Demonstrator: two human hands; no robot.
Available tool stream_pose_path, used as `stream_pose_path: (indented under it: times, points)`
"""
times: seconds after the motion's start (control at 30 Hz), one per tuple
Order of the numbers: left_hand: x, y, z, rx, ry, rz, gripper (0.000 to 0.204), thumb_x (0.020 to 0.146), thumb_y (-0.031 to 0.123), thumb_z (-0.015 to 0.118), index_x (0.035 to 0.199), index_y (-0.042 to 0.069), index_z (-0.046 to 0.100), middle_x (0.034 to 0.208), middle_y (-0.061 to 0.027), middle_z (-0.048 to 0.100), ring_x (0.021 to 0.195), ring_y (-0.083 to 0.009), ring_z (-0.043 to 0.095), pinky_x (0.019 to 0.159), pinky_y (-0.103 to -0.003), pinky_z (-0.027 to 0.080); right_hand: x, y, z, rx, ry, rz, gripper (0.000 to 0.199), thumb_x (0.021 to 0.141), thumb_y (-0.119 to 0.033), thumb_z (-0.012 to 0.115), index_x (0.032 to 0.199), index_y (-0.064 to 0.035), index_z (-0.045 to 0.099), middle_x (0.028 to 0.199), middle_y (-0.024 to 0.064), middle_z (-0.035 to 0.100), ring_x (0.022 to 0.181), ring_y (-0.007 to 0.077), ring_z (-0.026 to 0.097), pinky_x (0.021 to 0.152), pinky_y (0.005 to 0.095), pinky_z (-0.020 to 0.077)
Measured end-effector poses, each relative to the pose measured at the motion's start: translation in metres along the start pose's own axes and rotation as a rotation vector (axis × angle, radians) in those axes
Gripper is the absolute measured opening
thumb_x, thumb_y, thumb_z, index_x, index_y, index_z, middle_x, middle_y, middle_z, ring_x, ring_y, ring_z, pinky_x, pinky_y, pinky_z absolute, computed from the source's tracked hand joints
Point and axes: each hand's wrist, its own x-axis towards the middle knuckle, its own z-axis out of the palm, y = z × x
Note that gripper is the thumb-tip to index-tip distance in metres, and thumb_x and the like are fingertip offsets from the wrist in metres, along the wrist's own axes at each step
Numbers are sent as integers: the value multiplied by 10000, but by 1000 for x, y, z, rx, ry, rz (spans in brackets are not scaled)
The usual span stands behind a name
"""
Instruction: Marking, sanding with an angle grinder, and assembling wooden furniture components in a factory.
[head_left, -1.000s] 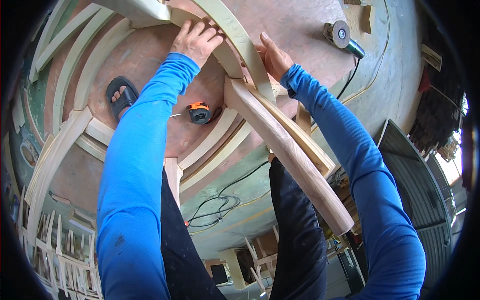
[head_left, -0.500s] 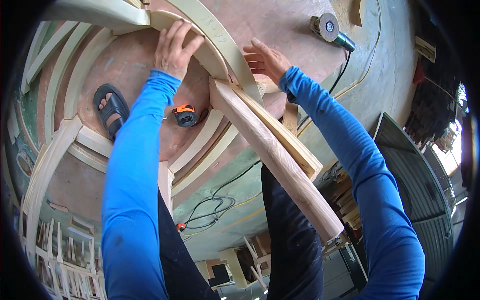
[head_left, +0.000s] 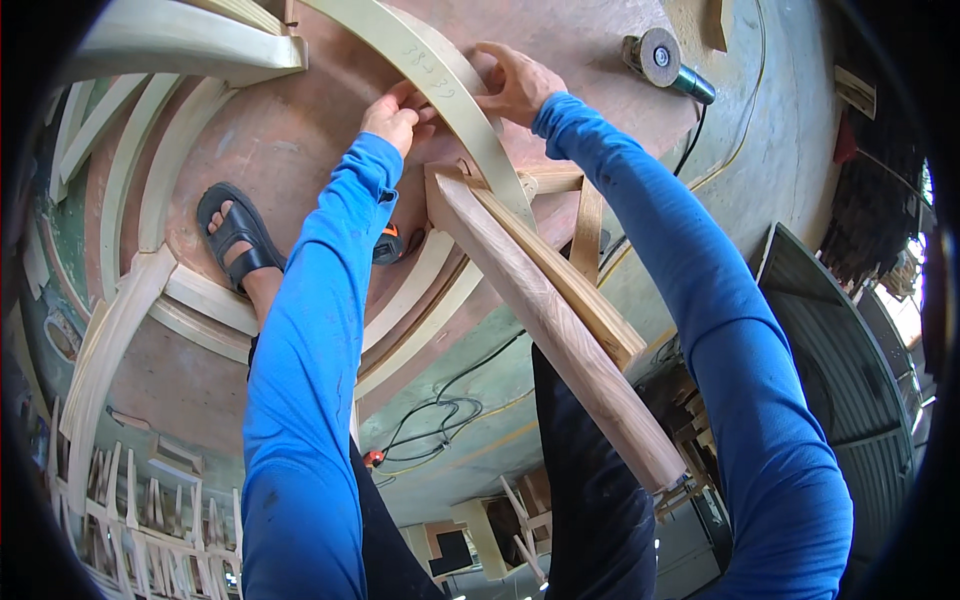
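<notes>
A pale curved wooden piece [head_left: 448, 60] lies behind a long curved wooden strip [head_left: 410, 58] with pencil marks. On the strip's near side, my left hand [head_left: 392, 122] has its fingers closed and reaching beneath the strip toward the curved piece; the fingertips are partly hidden. My right hand [head_left: 525, 85] bends round the outer edge of the same piece, thumb and fingers curled toward it. Below the hands, a thick reddish-brown leg-like beam [head_left: 560, 320] slants toward me, joined to the strip's end region. A lighter wooden bar [head_left: 590, 305] runs alongside the beam.
An angle grinder [head_left: 665, 65] with a cord lies at the far right. A black and orange tape measure [head_left: 388, 245] is partly covered by my left forearm. Curved wooden frames [head_left: 120, 190] stand at left beside my sandalled foot [head_left: 240, 235]. Tangled cables [head_left: 440, 420] lie on the floor.
The curved wooden piece has shifted from the strip's near side to behind it. My left hand has moved right and down to the strip; my right hand has risen and curled its fingers.
</notes>
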Motion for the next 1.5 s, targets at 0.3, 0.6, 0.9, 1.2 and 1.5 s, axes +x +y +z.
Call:
stream_pose_path:
  times: [0.3, 0.6, 0.9, 1.2, 1.5]
  points:
    - [-28, 18, -11, 315, 227, 172, 308, 947, 46, 524, 1251, 51, 578, 1070, -75, 664, 869, -152, 676, 676, -250, 522, -7, -8, -38, -382, -2, 34, 574, 716, -484, 714, 1191, -167, 664, 1092, 104, 700, 1013, 279, 671, 901, 389, 532]
    - [-37, 72, 91, 307, 168, 405, 585, 902, 262, 708, 1325, -81, 496, 1142, -167, 651, 1019, -198, 644, 839, -279, 531, -61, 27, -80, 899, -196, 174, 526, 810, -334, 664, 1155, 63, 648, 976, 126, 702, 877, 173, 687, 776, 308, 584]
    - [18, 106, 122, 1179, -169, 1112, 465, 787, 94, 731, 1232, 152, 610, 1210, -52, 641, 1145, -297, 572, 1002, -417, 457, -78, 37, -136, 1607, -224, 221, 673, 984, -504, 455, 1493, -84, 324, 1402, 190, 491, 1205, 370, 568, 1023, 530, 467]
    - [-33, 69, 79, 809, 372, 1163, 307, 801, 18, 671, 1106, 54, 666, 1079, -113, 659, 1007, -297, 610, 898, -389, 474, -58, 64, -48, 1383, -348, 263, 632, 925, -245, 663, 1474, -99, 386, 1207, 135, 627, 1033, 252, 656, 906, 379, 546]
    - [-37, -5, -50, 417, 384, 374, 318, 914, 98, 638, 1222, 31, 596, 1010, -78, 668, 842, -138, 645, 738, -263, 521, 14, 49, -25, 867, -219, 404, 572, 952, -508, 537, 1316, -66, 542, 1121, 139, 682, 948, 218, 689, 786, 314, 566]
